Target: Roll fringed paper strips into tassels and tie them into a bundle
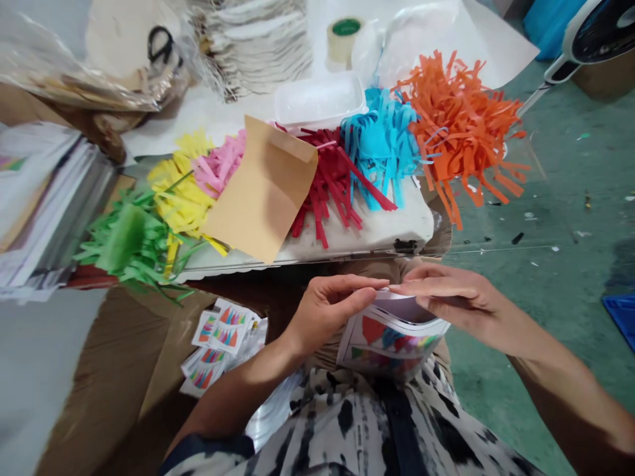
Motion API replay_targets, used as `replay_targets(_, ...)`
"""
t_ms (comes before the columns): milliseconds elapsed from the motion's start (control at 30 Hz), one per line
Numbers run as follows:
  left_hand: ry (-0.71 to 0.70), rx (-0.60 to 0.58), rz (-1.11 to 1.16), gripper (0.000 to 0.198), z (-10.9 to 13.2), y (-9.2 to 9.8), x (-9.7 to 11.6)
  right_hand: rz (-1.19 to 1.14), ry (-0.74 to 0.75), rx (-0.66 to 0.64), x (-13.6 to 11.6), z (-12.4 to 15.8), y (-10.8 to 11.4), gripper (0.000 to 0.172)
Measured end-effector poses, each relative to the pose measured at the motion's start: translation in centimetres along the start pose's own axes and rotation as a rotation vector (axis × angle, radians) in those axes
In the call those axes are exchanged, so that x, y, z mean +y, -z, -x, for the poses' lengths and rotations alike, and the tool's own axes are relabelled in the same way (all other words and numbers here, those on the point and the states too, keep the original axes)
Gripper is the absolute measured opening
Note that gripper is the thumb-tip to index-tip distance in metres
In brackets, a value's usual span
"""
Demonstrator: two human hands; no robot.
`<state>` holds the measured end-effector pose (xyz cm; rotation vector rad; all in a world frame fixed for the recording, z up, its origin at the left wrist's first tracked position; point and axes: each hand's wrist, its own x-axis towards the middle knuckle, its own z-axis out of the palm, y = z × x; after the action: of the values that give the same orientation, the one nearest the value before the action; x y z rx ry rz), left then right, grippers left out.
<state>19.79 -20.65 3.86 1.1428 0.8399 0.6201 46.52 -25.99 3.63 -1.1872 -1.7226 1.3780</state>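
In my lap is a clear plastic bag (381, 350) with a printed card inside, showing coloured tassels. Its mouth faces up and gapes slightly on the right. My left hand (335, 307) pinches the white-edged top of the bag, thumb and fingers close together. On the other side my right hand (459, 301) has its fingers on the same top edge, fingertips almost meeting the left ones. Beyond the hands, a tan paper envelope (270, 192) lies over the dark red paper tassels (330, 178) and pink paper tassels (221, 162) on the table.
Green (129, 238), yellow (181, 185), blue (381, 132) and orange paper tassels (461, 119) line the table edge. Behind them are a plastic tray (320, 99), a tape roll (346, 43) and scissors (159, 45). Filled bags (223, 337) lie in a carton (124, 370) at lower left.
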Motion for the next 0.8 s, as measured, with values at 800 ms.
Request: replay_targets(800, -0.71, -0.19, -0.801, 0.004, -2.4, 2.0, 0.8, -0.003, 0.036, 0.19, 0.4, 1.2, -0.6, 0.033)
